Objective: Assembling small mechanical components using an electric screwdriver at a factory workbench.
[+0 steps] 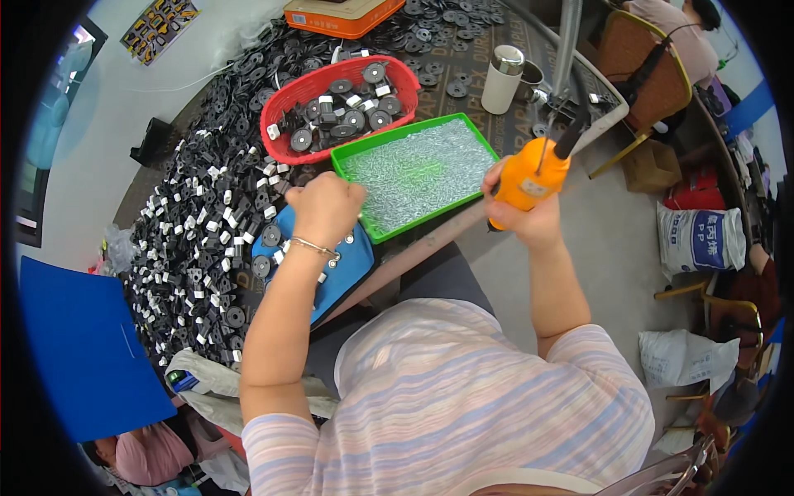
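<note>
My right hand (529,217) grips an orange powered screwdriver (531,174) that hangs on a cable beside the table's edge. My left hand (324,207) is closed into a fist above a blue jig plate (351,263), at the near-left corner of a green tray (475,136) filled with small silver screws. What the fist holds is hidden. A few round black parts (263,264) lie on the blue plate next to that hand. A red basket (285,99) of round black parts stands just behind the green tray.
A large heap of black and white small parts (194,240) covers the table's left side. An orange box (339,16) and a white cup (501,78) stand farther back. A blue board (83,355) lies at the left. Sacks (699,240) and chairs stand at the right.
</note>
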`<state>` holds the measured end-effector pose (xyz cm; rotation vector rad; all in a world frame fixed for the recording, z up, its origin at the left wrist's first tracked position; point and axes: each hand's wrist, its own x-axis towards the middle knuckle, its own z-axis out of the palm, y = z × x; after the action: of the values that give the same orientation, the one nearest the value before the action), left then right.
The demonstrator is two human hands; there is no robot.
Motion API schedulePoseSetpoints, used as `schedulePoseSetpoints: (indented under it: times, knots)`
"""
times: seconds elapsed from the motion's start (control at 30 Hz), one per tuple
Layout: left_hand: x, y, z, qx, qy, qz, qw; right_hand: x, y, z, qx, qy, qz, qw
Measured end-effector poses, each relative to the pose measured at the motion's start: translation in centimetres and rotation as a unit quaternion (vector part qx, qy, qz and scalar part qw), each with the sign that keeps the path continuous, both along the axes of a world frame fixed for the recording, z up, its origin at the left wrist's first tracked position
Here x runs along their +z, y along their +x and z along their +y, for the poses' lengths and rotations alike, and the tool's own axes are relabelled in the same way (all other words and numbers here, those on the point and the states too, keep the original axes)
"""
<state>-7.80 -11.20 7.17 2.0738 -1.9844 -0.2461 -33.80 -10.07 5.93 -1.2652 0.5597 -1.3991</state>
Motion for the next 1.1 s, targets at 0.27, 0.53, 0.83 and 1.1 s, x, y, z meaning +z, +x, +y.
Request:
schedulePoseSetpoints:
  times: [0.27,0.53,0.83,1.1]
  knots:
    - [0.1,0.4,-0.4,-0.001,-0.037,0.001,0.999,-0.3,0.3,0.1,-0.025,0.015,-0.006,1.000]
    - [0.9,-0.1,-0.5,0.013,-0.038,0.022,0.999,-0.4,0.0,0.0,-0.003,-0.022,0.034,0.999]
    - [0.0,-0.5,0.2,-0.028,-0.054,0.025,0.998,-0.4,0.5,0.1,-0.038,0.020,-0.003,0.999]
    - [-3.7,0.2,2.1,0.012,-0.018,0.037,0.999,-0.5,0.4,0.4,-0.042,0.006,0.015,0.999]
